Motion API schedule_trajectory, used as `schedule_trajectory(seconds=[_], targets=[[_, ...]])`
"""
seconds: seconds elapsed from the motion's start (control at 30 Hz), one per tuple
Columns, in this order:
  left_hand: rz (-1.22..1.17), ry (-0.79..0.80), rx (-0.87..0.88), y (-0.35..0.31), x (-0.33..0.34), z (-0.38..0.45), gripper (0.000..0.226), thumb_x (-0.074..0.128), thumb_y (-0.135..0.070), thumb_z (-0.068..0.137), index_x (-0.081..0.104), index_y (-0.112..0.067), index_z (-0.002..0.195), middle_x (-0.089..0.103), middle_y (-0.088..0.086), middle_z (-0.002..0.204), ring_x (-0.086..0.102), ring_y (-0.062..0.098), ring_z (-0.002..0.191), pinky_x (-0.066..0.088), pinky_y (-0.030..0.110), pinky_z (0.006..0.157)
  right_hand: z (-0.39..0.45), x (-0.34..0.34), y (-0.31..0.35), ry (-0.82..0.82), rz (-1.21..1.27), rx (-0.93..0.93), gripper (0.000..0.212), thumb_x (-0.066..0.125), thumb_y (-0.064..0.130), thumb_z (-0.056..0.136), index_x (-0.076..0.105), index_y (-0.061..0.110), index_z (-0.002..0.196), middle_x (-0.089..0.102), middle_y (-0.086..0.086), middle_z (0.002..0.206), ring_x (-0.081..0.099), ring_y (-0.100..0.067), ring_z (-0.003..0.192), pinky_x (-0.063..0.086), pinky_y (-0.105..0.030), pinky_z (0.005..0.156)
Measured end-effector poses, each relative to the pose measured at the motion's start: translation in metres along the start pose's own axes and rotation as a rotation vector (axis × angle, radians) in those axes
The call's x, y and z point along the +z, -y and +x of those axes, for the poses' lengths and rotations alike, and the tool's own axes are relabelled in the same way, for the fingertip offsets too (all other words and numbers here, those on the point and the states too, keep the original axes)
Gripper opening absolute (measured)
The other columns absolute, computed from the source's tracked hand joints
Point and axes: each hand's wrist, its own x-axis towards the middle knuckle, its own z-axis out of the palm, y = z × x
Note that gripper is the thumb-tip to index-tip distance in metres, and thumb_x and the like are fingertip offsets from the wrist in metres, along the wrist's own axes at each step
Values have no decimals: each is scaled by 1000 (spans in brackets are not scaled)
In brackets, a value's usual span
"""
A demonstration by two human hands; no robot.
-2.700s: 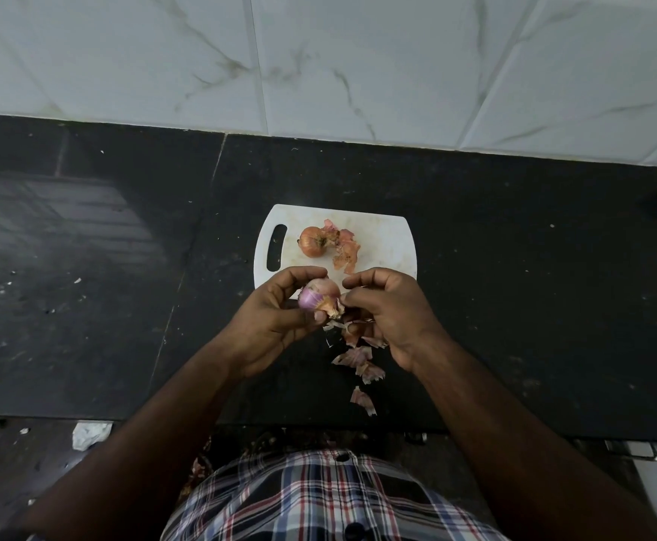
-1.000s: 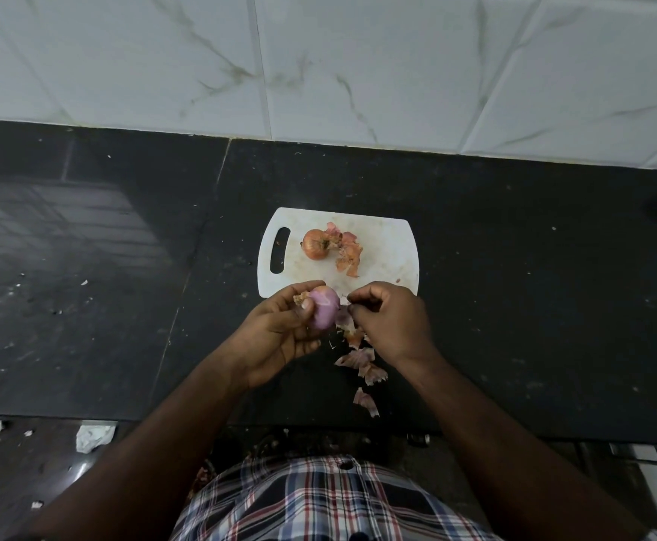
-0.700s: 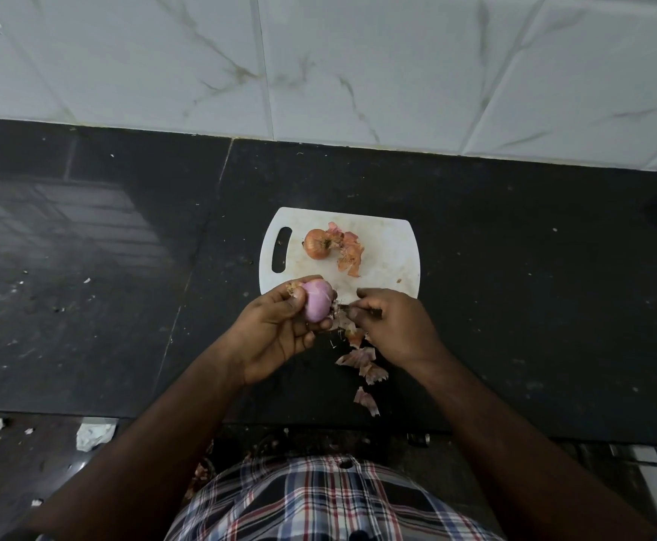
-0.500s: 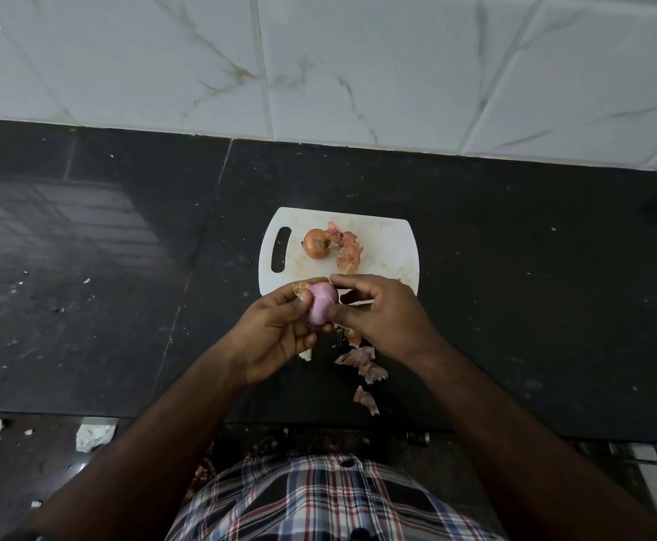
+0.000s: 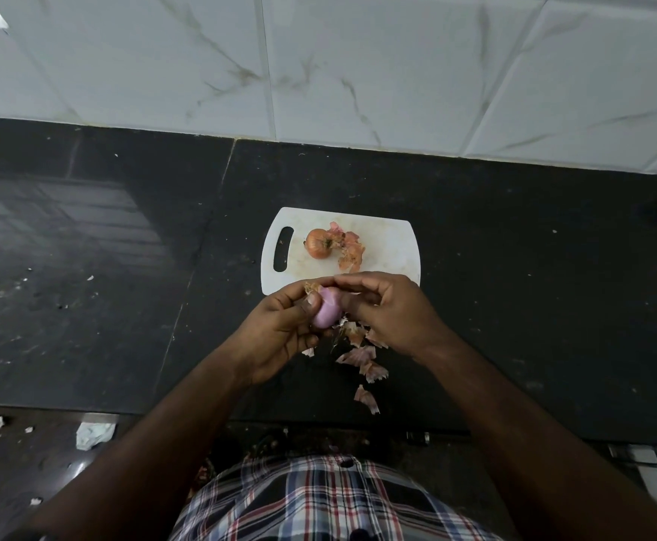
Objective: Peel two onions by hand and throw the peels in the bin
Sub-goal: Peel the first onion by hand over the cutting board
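My left hand [image 5: 280, 329] grips a mostly peeled purple onion [image 5: 326, 312] just in front of the white cutting board [image 5: 389, 244]. My right hand [image 5: 389, 310] is against the onion's right side, its fingers curled over the top and pinching at the skin there. A second onion [image 5: 317, 243], still in its orange skin, lies on the board with loose peel [image 5: 350, 251] beside it. More torn peels [image 5: 362, 357] lie on the black counter below my hands.
The black stone counter [image 5: 514, 287] runs left to right under a white marble-tiled wall [image 5: 358, 72]. Its front edge is near my body. Scraps of paper [image 5: 94, 434] lie on the dark floor at lower left. No bin is in view.
My right hand dropped a strip of peel, then came back up to the onion's top. My left hand turned the onion, showing more bare purple flesh.
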Motion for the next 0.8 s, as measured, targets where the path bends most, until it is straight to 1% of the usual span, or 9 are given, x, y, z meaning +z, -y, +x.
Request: schedule_trajectory(seconds=[0.03,0.1,0.23,0.37,0.5,0.6,0.7,0.73,0.8], targets=[[7,2,2,0,1,0,42,68,-32,86,67,-16,125,67,16,110,61,24,83,47,34,74,-1,0,2,17,-12,-5,31,79,23,84,73,36,111,74,16,107,70,-1,98,57,-27,89],[5,-9,4,-1,2,2,45,70,-33,84,67,-17,126,67,15,114,61,24,89,44,37,79,-1,2,0,-26,-63,-15,40,83,22,78,73,27,117,74,12,113,69,-2,101,56,-32,93],[23,-17,12,-3,2,1,49,72,-33,81,67,-20,127,68,14,121,60,28,100,46,37,83,-1,4,-4,-60,-57,-30,40,82,12,79,72,15,117,73,3,116,67,-5,109,52,-36,101],[33,-28,19,-2,5,0,36,63,-22,89,69,-19,125,71,11,116,67,18,91,55,25,70,-3,1,-5,-32,-78,-36,35,79,13,83,72,15,117,73,4,116,67,-2,108,53,-35,100],[64,-30,19,-1,5,-3,39,59,-20,89,66,-16,127,72,10,113,68,15,88,55,24,68,-4,-4,-8,-15,-150,-48,27,72,11,89,74,16,115,74,4,112,68,-3,104,55,-34,96],[86,-48,28,-1,6,-3,39,61,-22,88,66,-15,126,72,9,111,67,16,85,54,23,66,-7,-5,-6,-31,-188,-59,28,67,12,90,74,19,116,76,5,105,72,-8,94,59,-35,86],[108,-66,51,0,7,0,40,62,-22,89,66,-15,128,72,9,113,68,16,86,55,25,65,-11,-4,1,-34,-265,-137,32,68,16,89,71,17,121,75,3,109,68,-1,93,55,-16,81],[124,-71,55,0,9,0,39,61,-20,90,65,-14,129,72,9,111,68,15,84,54,24,64,-12,-4,3,-32,-312,-177,33,68,17,89,70,15,122,75,0,110,67,-1,93,54,-13,79],[154,-78,70,0,11,0,36,58,-16,95,63,-11,130,73,6,105,69,13,80,53,22,62,-13,-2,6,-42,-370,-232,32,66,19,90,71,12,120,75,-5,107,68,-10,90,57,-25,78]])
